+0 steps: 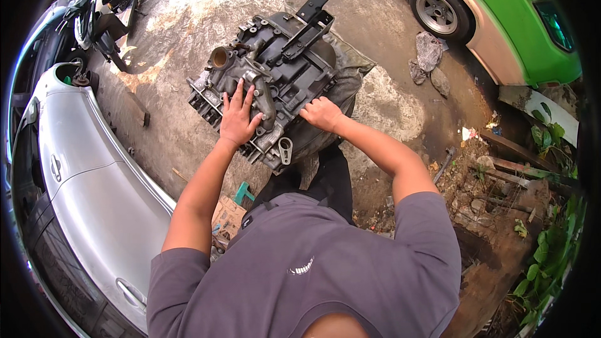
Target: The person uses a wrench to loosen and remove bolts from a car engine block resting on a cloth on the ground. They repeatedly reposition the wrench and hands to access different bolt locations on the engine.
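Above stained ground (389, 103), the left hand (238, 117) lies spread on the engine (289, 66); the right hand (322, 114) curls at its edge, grip unclear.

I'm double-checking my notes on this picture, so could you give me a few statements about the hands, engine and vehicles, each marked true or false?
1. The left hand lies on the engine with its fingers spread. True.
2. The right hand is raised well clear of the engine. False: it is curled at the engine's edge.
3. A silver car stands on the person's left. True.
4. The green vehicle is beside the silver car. False: it stands across the yard, at the upper right.
5. A motorbike is at the upper left. True.
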Available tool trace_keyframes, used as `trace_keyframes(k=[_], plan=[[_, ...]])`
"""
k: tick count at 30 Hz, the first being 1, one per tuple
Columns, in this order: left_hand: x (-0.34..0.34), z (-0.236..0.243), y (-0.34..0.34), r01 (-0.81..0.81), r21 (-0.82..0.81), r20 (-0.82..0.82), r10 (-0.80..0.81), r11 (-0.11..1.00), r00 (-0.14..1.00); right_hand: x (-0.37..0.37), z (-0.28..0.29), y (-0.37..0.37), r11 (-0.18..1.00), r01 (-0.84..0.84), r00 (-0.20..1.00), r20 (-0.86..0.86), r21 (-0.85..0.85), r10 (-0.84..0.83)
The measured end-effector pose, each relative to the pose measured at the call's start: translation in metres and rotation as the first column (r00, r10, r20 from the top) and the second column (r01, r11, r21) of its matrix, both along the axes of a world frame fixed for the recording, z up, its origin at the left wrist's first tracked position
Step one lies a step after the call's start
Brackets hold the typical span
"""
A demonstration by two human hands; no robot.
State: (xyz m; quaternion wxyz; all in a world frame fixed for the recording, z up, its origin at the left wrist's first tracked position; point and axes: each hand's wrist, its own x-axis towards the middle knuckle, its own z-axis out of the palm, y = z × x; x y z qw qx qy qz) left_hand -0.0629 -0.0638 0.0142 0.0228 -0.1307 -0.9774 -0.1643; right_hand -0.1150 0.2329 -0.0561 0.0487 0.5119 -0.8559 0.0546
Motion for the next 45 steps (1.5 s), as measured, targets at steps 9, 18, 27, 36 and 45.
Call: trace_keyframes(k=[9,18,27,36,45], plan=[[0.000,-0.003,-0.001,-0.008,0.008,0.005,0.008,1.000,1.000,0.005,-0.028,0.022,0.932,0.307,0.946,0.169,-0.191,-0.277],[-0.001,-0.008,-0.004,0.001,0.013,-0.025,-0.001,1.000,1.000,-0.004,-0.016,0.004,0.961,0.196,0.981,0.038,-0.194,-0.193],[0.000,-0.006,-0.003,0.000,0.015,-0.019,0.000,1.000,1.000,0.011,-0.034,0.019,0.886,0.416,0.906,0.179,-0.207,-0.383],[0.000,-0.008,-0.003,0.001,0.013,-0.018,-0.001,1.000,1.000,0.026,-0.087,0.024,0.663,0.688,0.692,0.544,-0.296,-0.475],[0.000,-0.010,-0.004,0.003,0.011,-0.023,-0.002,1.000,1.000,0.061,-0.094,0.011,0.383,0.922,0.275,0.781,-0.050,-0.560]])
